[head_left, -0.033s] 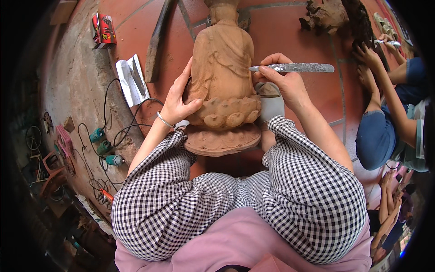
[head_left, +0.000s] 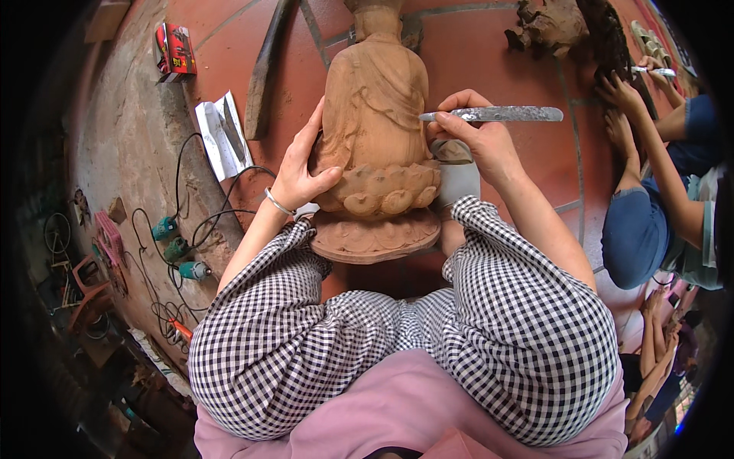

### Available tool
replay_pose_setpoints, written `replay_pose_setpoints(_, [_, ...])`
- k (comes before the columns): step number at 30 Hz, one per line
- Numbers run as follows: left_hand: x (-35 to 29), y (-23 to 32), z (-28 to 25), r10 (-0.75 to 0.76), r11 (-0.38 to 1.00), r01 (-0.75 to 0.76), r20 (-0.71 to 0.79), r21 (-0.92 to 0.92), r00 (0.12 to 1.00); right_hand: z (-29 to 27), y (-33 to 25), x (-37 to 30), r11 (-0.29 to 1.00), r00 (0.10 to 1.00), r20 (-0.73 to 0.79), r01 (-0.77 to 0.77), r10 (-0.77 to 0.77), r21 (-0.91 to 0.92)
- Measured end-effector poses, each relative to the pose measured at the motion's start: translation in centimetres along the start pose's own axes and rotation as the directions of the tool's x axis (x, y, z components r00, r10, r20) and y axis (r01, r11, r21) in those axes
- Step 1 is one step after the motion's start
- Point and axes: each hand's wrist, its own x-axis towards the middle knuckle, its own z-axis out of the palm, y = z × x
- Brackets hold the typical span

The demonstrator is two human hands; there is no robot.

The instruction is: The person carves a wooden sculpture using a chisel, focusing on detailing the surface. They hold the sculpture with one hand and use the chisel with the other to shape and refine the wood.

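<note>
A carved wooden statue [head_left: 375,99] of a robed figure stands upright on a lotus base between my knees. Its head is cut off by the upper edge. My left hand [head_left: 304,164] holds the statue's left side, fingers along the robe and thumb near the lotus petals. In my right hand [head_left: 478,134], pinched between thumb and fingers, is a slender grey, speckled carving tool [head_left: 520,114]. Its narrow tip points left at the robe's right edge; whether it touches the wood I cannot tell.
Left lie a white paper with a dark blade [head_left: 223,138], a red box [head_left: 175,52] and green power tools [head_left: 193,269] with black cords. A long wooden piece [head_left: 267,73] and a rough root [head_left: 544,27] lie beyond. Another person's hands [head_left: 621,96] work on dark wood at right.
</note>
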Motion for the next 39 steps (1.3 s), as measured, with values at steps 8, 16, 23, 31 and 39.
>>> replay_pose_setpoints(8, [-0.8,-1.8,-1.2,-0.077,0.993,0.081,0.046,-0.091,0.996,-0.3,1.0,-0.2,0.998,0.998,0.014,-0.055,0.055,-0.027])
replay_pose_setpoints(16, [-2.1,-3.5,-2.9,-0.250,0.946,0.263,0.090,-0.189,0.964,-0.4,1.4,-0.2,0.989,0.998,0.030,-0.048,0.053,-0.140])
replay_pose_setpoints(23, [-3.0,-3.5,-4.0,-0.327,0.922,0.336,0.075,-0.194,0.942,-0.2,1.8,-1.1,0.989,0.998,0.049,-0.020,0.028,-0.145])
replay_pose_setpoints(31, [-3.9,-3.5,-3.7,-0.336,0.928,0.337,0.037,-0.158,0.941,0.8,1.7,-1.4,0.992,0.992,0.123,-0.019,0.035,-0.126])
replay_pose_setpoints(39, [-2.6,2.8,-1.8,-0.061,0.954,0.111,-0.181,0.277,0.982,3.3,-1.1,-0.3,0.925,0.975,0.142,0.211,-0.174,-0.317])
